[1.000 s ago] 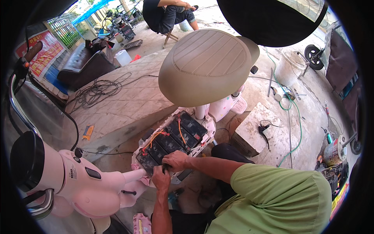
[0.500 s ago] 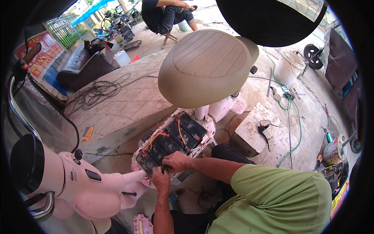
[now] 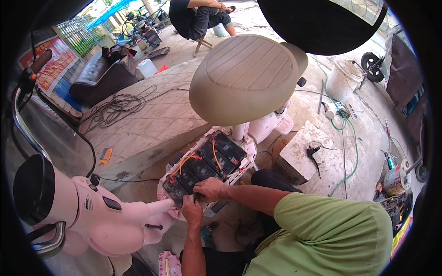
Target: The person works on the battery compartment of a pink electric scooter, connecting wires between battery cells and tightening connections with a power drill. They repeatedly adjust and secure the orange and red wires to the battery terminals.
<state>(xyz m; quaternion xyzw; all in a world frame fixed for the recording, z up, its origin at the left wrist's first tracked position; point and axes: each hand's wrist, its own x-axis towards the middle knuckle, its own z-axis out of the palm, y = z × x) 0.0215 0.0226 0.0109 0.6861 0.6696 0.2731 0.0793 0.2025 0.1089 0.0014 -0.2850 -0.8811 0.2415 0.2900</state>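
Several black batteries (image 3: pixel 188 178) sit side by side in the opened pink scooter floor tray (image 3: pixel 252 155). Orange wires (image 3: pixel 214 154) link red-marked terminals on their tops. At the near edge of the batteries, my left hand (image 3: pixel 191 209) is closed, its fingers pinched together. My right hand (image 3: pixel 209 189) rests against the battery top just beside it, with curled fingers meeting the left ones. Something small and dark shows between the fingertips, too hidden to name. The pink scooter's front body (image 3: pixel 103 225) stands to the left, and its tan seat (image 3: pixel 248 73) is beyond the tray.
A pale box-like block (image 3: pixel 299 152) with a black brake lever (image 3: pixel 314 158) on top stands right of the tray. A green hose (image 3: pixel 357 156) and a white bucket (image 3: pixel 343 80) lie farther right. Coiled black cable (image 3: pixel 115 110) covers the paving at left. Another person (image 3: pixel 200 18) sits at the back.
My hands stay together at the same battery edge, with only slight finger movement. The whole view has shifted a little.
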